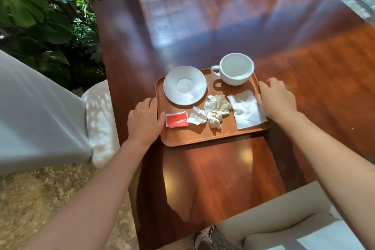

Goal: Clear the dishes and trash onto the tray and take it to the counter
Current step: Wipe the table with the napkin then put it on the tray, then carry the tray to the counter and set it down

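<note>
Head view, hands (145, 121) (277, 99) gripping tray (203, 137) edges

1. Tray (203, 138): plain orange-brown, no pattern.
2. Saucer (184, 85): plain glossy white.
3. Cup (235, 69): plain white, inside and out.
4. Sachet (176, 119): red-orange, with a white torn edge.
5. Paper scrap (197, 118): white, with faint print too small to read.
6. Crumpled napkin (216, 110): white, with pale yellowish stains.
7. Flat napkin (246, 110): plain white.
8. Bench (223, 26): glossy reddish-brown wood with fine grain and bluish-white reflections.
9. Floor (30, 199): speckled tan and beige.
10. Plants (40, 16): dark green leaves.
</note>
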Tool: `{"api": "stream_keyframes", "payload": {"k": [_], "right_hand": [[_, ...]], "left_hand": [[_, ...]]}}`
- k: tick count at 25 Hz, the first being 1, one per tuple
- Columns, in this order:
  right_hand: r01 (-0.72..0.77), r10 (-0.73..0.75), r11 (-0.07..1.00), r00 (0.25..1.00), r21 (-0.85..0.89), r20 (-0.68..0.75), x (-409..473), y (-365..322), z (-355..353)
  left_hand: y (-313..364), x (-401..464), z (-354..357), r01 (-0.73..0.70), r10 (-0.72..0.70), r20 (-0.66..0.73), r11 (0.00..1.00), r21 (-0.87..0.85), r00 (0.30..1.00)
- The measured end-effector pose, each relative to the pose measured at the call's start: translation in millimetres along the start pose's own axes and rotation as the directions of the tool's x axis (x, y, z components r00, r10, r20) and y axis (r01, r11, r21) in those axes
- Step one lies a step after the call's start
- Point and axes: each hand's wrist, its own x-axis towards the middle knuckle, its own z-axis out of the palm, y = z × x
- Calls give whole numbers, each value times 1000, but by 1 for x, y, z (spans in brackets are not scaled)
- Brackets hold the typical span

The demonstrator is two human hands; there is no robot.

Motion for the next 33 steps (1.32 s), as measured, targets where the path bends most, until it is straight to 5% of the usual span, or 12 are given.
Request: {"api": "stream_keyframes", "payload": {"k": [7, 17, 28, 33], "right_hand": [[-27, 23, 980, 1000, 198, 20, 22, 2, 7], [-159, 83, 914, 974, 373, 213, 28, 9, 2], [-188, 41, 705, 973, 683, 226, 9, -4, -11], [-107, -21, 675, 986, 730, 164, 2, -26, -45]], "left_hand": [[5, 18, 10, 133, -129, 33, 973, -189, 991], [-10, 32, 3, 412, -271, 319, 713, -568, 908], [-42, 13, -3, 409, -304, 302, 399, -821, 903], [-63, 1, -31, 361, -333, 246, 345, -867, 910]]}}
